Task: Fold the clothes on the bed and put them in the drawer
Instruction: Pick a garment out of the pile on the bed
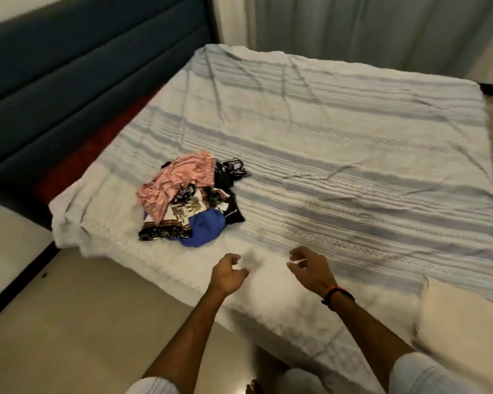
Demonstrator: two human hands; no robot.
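A heap of crumpled clothes (190, 199) lies on the left part of the bed (353, 166): a pink garment (177, 180) on top, a blue one (204, 227) at the near side, patterned and black pieces between. My left hand (228, 273) hovers over the bed's near edge, right of and nearer than the heap, fingers loosely curled, holding nothing. My right hand (308, 267) is beside it with fingers loosely curled and empty, a dark band with an orange stripe on its wrist. No drawer is in view.
The bed has a white and blue striped cover. A dark blue padded headboard (69, 81) stands at the left. A cream pillow (464, 322) sits at the bed's near right corner. Grey curtains (367, 27) hang behind. Beige floor (83, 322) lies at the left front.
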